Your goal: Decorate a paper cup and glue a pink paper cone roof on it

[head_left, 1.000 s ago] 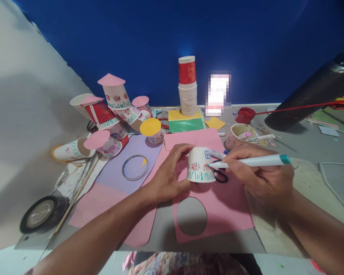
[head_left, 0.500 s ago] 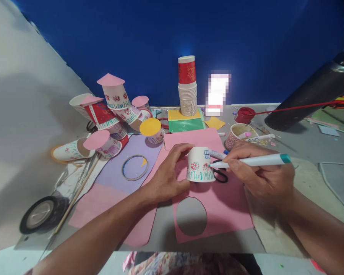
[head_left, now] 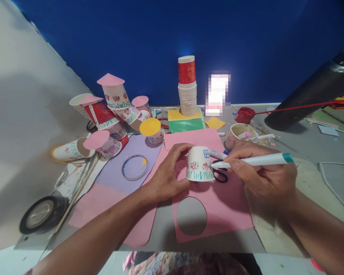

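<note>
Between the thumb and fingers of my left hand (head_left: pixel 167 175) is a white paper cup (head_left: pixel 197 156), upside down above pink paper (head_left: pixel 223 217). It bears a blue window, red dotted flowers and green grass strokes near its rim. My right hand (head_left: pixel 260 175) grips a white marker (head_left: pixel 255 160) with a green end cap. The marker's green tip is at the right-hand flower, touching or very near the cup. Behind the cup, black-handled scissors (head_left: pixel 220 175) lie partly hidden on the paper.
Decorated cups with paper roofs (head_left: pixel 110 79) stand at the left. A tape ring (head_left: pixel 123 168) lies on purple paper (head_left: pixel 111 175). At the back rises a stack of cups (head_left: pixel 187 99). A cup with markers (head_left: pixel 232 135) and a black cylinder (head_left: pixel 298 91) are on the right.
My right hand and the marker have shifted very slightly to the right. The cup has tilted or turned a little in my left hand, which otherwise stays put.
</note>
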Demonstrator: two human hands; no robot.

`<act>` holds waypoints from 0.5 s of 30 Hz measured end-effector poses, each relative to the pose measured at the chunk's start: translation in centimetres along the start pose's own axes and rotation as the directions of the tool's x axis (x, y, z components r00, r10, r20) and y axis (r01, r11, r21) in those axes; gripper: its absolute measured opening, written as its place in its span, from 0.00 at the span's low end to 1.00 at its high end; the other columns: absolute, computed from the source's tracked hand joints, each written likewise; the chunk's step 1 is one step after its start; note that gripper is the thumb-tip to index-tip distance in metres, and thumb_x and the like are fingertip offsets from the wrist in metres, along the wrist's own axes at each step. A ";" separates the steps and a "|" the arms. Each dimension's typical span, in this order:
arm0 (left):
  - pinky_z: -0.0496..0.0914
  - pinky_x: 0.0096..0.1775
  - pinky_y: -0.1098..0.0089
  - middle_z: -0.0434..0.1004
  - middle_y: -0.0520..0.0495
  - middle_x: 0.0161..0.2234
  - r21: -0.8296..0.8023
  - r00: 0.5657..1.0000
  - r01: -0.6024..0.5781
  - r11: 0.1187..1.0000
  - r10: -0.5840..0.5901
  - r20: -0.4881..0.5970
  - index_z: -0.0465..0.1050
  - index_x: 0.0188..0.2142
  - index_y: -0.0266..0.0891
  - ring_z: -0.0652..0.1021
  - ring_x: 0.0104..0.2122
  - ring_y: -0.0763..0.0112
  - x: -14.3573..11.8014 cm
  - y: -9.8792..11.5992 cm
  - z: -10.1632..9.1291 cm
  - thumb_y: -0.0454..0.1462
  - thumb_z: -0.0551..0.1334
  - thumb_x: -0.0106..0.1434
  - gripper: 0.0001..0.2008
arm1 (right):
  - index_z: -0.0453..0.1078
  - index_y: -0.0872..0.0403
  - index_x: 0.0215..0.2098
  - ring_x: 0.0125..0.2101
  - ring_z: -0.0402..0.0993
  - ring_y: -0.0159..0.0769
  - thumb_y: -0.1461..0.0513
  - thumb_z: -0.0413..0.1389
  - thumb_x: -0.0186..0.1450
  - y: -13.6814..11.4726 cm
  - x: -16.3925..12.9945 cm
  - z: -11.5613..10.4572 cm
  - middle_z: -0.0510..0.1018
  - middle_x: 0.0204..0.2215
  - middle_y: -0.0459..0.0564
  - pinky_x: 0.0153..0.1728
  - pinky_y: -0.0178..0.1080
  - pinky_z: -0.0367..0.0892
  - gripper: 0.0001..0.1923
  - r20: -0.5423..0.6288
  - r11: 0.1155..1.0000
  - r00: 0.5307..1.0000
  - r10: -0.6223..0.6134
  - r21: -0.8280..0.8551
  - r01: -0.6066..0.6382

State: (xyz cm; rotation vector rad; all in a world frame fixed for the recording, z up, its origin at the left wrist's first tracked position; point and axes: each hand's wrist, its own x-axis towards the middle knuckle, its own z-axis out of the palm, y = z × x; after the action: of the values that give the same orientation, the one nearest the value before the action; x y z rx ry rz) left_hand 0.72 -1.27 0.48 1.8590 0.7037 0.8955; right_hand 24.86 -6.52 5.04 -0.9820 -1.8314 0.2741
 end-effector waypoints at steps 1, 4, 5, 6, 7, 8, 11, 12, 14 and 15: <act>0.66 0.67 0.47 0.69 0.42 0.60 -0.003 1.000 0.005 1.000 -0.005 0.003 0.63 0.61 0.48 0.72 0.63 0.53 0.0 0.0 0.0 0.26 0.64 0.50 0.39 | 0.76 0.50 0.35 0.26 0.77 0.35 0.68 0.59 0.69 0.0 0.0 0.0 0.82 0.26 0.44 0.30 0.40 0.69 0.08 0.004 1.000 1.000 0.005 0.007 -0.005; 0.66 0.67 0.47 0.69 0.42 0.60 -0.021 1.000 0.013 1.000 -0.013 0.007 0.63 0.61 0.48 0.72 0.63 0.52 0.0 0.0 0.0 0.26 0.65 0.51 0.39 | 0.77 0.49 0.35 0.26 0.77 0.36 0.68 0.58 0.69 -0.1 0.0 -0.1 0.82 0.26 0.44 0.29 0.41 0.69 0.08 0.016 1.000 1.000 0.006 0.015 -0.006; 0.66 0.67 0.47 0.69 0.42 0.60 -0.024 1.000 0.014 1.000 -0.013 0.004 0.63 0.61 0.47 0.72 0.63 0.52 0.0 0.1 0.0 0.26 0.65 0.50 0.39 | 0.77 0.49 0.35 0.25 0.76 0.36 0.68 0.58 0.69 -0.1 0.1 -0.1 0.83 0.26 0.45 0.29 0.41 0.69 0.09 0.026 1.000 1.000 0.003 0.012 -0.003; 0.66 0.67 0.47 0.69 0.42 0.60 -0.024 1.000 0.013 1.000 -0.013 0.000 0.63 0.61 0.47 0.73 0.63 0.52 0.0 0.1 0.0 0.26 0.64 0.50 0.39 | 0.77 0.49 0.34 0.25 0.77 0.35 0.68 0.58 0.69 -0.2 0.2 -0.1 0.83 0.26 0.45 0.29 0.41 0.69 0.09 0.036 1.000 0.999 0.001 0.008 -0.001; 0.67 0.67 0.47 0.69 0.42 0.60 -0.023 1.000 0.013 1.000 -0.013 -0.004 0.63 0.61 0.47 0.73 0.63 0.52 0.1 0.2 0.1 0.26 0.64 0.50 0.39 | 0.77 0.49 0.33 0.25 0.77 0.35 0.68 0.58 0.69 -0.3 0.2 0.0 0.83 0.25 0.44 0.29 0.41 0.69 0.09 0.045 1.000 0.999 0.003 0.009 -0.003; 0.67 0.67 0.47 0.69 0.42 0.60 -0.020 1.000 0.015 1.000 -0.015 -0.007 0.63 0.61 0.47 0.73 0.63 0.52 0.1 0.2 0.1 0.26 0.64 0.50 0.38 | 0.77 0.50 0.33 0.24 0.77 0.35 0.68 0.58 0.69 -0.3 0.3 0.0 0.83 0.25 0.44 0.28 0.41 0.69 0.10 0.053 1.000 0.999 0.007 0.012 -0.008; 0.66 0.67 0.48 0.69 0.42 0.61 -0.023 1.000 0.016 1.000 -0.016 0.003 0.63 0.61 0.47 0.73 0.63 0.52 0.1 0.3 0.0 0.26 0.65 0.50 0.38 | 0.77 0.50 0.34 0.24 0.75 0.34 0.68 0.58 0.69 -0.3 0.3 0.1 0.82 0.25 0.43 0.29 0.40 0.68 0.09 0.035 1.000 0.999 0.016 0.027 -0.017; 0.66 0.68 0.48 0.69 0.42 0.61 -0.022 1.000 0.016 1.000 -0.016 0.005 0.63 0.61 0.47 0.73 0.63 0.52 0.1 0.3 0.0 0.26 0.65 0.50 0.38 | 0.77 0.50 0.35 0.24 0.74 0.33 0.68 0.58 0.69 -0.2 0.2 0.1 0.81 0.25 0.43 0.29 0.40 0.68 0.09 0.026 0.999 1.000 0.015 0.032 -0.015; 0.66 0.68 0.47 0.69 0.42 0.60 -0.020 1.000 0.018 1.000 -0.018 0.006 0.63 0.61 0.46 0.73 0.63 0.53 0.1 0.3 0.0 0.26 0.65 0.51 0.38 | 0.77 0.50 0.35 0.23 0.73 0.33 0.69 0.58 0.68 0.0 0.1 0.1 0.80 0.24 0.42 0.29 0.39 0.68 0.09 0.020 0.999 1.000 -0.002 0.042 0.001; 0.66 0.67 0.47 0.69 0.42 0.60 -0.022 1.000 0.018 1.000 -0.018 0.004 0.63 0.61 0.46 0.73 0.63 0.53 0.0 0.4 0.0 0.26 0.64 0.51 0.38 | 0.77 0.50 0.36 0.24 0.73 0.33 0.69 0.58 0.68 0.1 0.0 0.1 0.80 0.24 0.42 0.28 0.39 0.68 0.09 0.018 0.999 1.000 -0.011 0.045 0.010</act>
State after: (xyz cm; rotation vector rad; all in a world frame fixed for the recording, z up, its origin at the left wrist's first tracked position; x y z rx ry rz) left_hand 0.79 -1.39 0.81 1.8316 0.7041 0.8846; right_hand 24.81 -6.41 4.98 -0.9415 -1.8388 0.3171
